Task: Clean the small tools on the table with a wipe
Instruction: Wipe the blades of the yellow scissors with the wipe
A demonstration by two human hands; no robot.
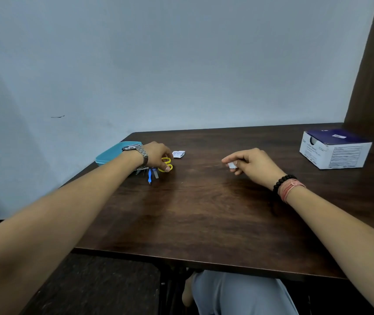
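Note:
A cluster of small tools (pixel 150 175) lies on the dark wooden table (pixel 204 212) at the left, among them a blue-handled tool and a metal piece. My left hand (pixel 156 155) reaches over them and its fingers curl round the yellow handles of small scissors (pixel 166 165). My right hand (pixel 253 165) hovers mid-table and pinches a small white folded wipe (pixel 232 165) between thumb and fingers. A torn white wipe sachet (pixel 178 154) lies just beyond my left hand.
A teal plastic container (pixel 113 153) sits at the table's far left corner, behind my left wrist. A white and blue cardboard box (pixel 335 151) stands at the far right. A wall runs close behind the table. My knee shows under the near edge.

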